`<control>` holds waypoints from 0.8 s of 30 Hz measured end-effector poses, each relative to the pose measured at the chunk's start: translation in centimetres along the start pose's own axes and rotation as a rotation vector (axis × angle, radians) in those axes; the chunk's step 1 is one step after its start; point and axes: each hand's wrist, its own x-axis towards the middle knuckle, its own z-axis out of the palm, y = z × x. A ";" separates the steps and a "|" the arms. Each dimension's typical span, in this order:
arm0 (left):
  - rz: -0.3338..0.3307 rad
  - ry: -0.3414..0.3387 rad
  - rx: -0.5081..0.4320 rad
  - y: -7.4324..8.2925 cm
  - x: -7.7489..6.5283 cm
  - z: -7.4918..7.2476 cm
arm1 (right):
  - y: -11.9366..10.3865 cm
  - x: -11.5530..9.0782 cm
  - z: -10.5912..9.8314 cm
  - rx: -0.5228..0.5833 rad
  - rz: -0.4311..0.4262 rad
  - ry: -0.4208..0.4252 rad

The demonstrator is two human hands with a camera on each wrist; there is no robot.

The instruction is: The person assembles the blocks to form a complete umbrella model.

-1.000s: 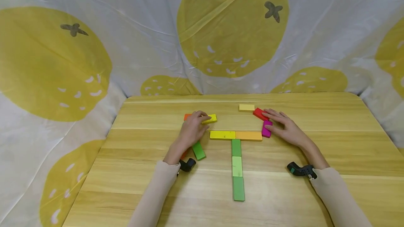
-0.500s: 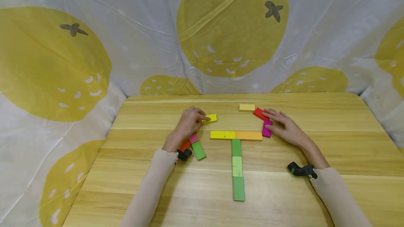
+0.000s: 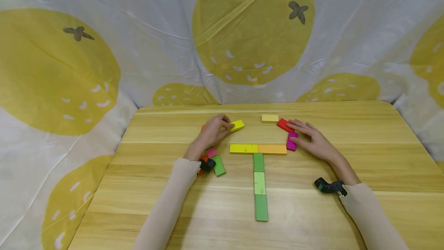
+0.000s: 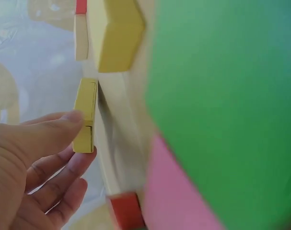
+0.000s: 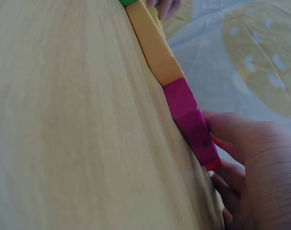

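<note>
L hand point(image 4: 35, 143) pinching yel blk point(image 4: 86, 99), grn blk point(image 4: 222, 96) v close, pink blk point(image 4: 170, 196) alongside, red blk point(image 4: 127, 211) btm

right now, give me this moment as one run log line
left hand: pinches yellow block | right hand: at red block, purple block | cream block: untouched

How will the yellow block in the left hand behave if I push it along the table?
The yellow block looks rigid, its edges straight where the left hand pinches it, so it probably won't bend. Its flat faces suggest it should slide rather than roll. The table looks smooth, so it may skid if pushed hard.
</note>
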 end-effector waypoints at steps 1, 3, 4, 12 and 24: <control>0.000 0.002 -0.007 0.1 0.3 0.0 | 0.0 0.0 0.0 -0.002 0.000 0.001; -0.001 0.005 -0.014 0.3 1.0 0.1 | 0.0 0.0 0.0 -0.001 -0.001 0.000; -0.001 0.006 -0.016 0.5 1.3 0.1 | 0.0 0.0 0.0 -0.002 0.000 -0.001; 0.005 -0.035 -0.012 1.3 4.3 0.5 | 0.0 0.1 0.0 -0.005 0.011 -0.001; 0.010 -0.132 0.012 1.8 6.8 1.9 | 0.0 0.1 -0.1 -0.016 0.014 0.002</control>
